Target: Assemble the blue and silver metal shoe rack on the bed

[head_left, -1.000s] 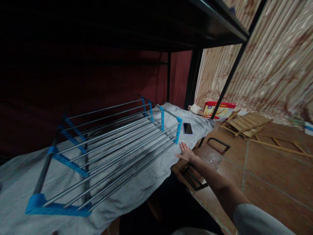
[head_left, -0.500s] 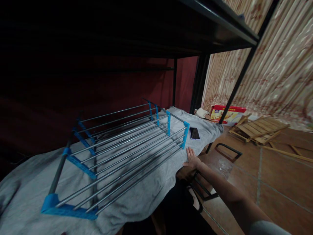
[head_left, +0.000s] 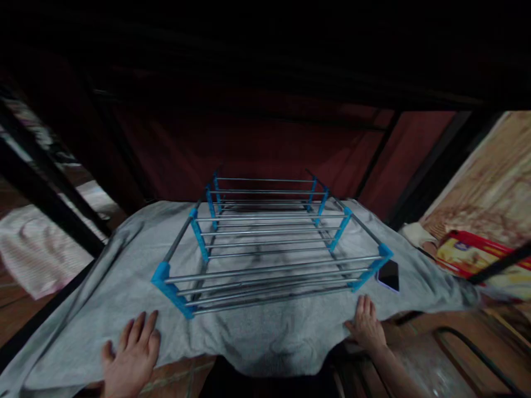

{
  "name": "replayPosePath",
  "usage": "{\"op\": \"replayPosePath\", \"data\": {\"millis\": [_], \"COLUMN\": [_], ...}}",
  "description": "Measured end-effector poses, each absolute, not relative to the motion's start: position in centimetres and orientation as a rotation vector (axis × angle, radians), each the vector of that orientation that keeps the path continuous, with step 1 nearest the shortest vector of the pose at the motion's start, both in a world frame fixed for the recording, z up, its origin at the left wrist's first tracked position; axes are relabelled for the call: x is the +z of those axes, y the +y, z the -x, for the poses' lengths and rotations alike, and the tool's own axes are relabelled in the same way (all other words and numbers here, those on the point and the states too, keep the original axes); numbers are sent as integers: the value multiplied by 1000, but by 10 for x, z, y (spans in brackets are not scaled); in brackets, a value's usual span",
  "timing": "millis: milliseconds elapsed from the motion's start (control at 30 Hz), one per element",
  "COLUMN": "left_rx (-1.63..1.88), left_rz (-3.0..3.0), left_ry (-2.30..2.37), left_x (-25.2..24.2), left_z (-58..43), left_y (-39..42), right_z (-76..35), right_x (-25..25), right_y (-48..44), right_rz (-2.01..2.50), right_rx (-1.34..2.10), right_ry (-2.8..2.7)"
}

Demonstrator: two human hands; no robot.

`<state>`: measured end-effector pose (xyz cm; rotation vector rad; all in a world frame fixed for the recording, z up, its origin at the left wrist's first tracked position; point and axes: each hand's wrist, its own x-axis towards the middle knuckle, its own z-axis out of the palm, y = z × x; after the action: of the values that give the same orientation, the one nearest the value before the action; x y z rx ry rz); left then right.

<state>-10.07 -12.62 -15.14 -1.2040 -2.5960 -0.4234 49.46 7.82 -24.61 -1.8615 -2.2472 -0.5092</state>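
A rack of grey metal bars with blue plastic joints, like a shoe rack (head_left: pixel 265 272), lies on the grey cloth (head_left: pixel 282 337) that covers the table. Palm down on the cloth, my left hand (head_left: pixel 131 354) rests in front of the rack's left corner with its fingers spread, holding nothing. My right hand (head_left: pixel 367 326) lies flat near the front edge, just below the rack's right corner and apart from it. A phone (head_left: pixel 389 276) with a dark screen lies beside that corner.
Above hangs a dark shelf (head_left: pixel 265 61), with a dark red backing (head_left: pixel 265 143) behind the rack. Dark posts stand at both sides. At the right are a red and yellow box (head_left: pixel 464 251) and a chair (head_left: pixel 473 354). Pale cloth (head_left: pixel 45 243) lies at the left.
My view has swung left, so the rack now faces me squarely. My left hand has come into view on the cloth. My right hand still rests near the rack's right corner.
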Motion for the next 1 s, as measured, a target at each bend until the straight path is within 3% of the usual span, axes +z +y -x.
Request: {"op": "replayPosePath", "data": {"millis": [167,433,567,700,1000], "left_rx": [-365,-817,-1292,-1398,-1671], "left_rz": [1310,1240,1793,2195,1671], "left_ry": [-2573,-2575,-2827,-2776,-3123], "left_x": [-167,-165,-185,-210,-223], "left_z": [105,67,-24,-93,-96], "left_y": [-129,-154,-168,-134,-46], "right_z": [-508,-504,-506,-508,-517], "right_x": [-252,-239,-248,-251,-262], "right_y": [78,77,81,83,90], "right_rz": [1573,1500,1494,1457,1405], "right_rx": [-629,-653,-761,-810,-945], "right_ry": [-2244,-2201,-2162,-2197,-2228]}}
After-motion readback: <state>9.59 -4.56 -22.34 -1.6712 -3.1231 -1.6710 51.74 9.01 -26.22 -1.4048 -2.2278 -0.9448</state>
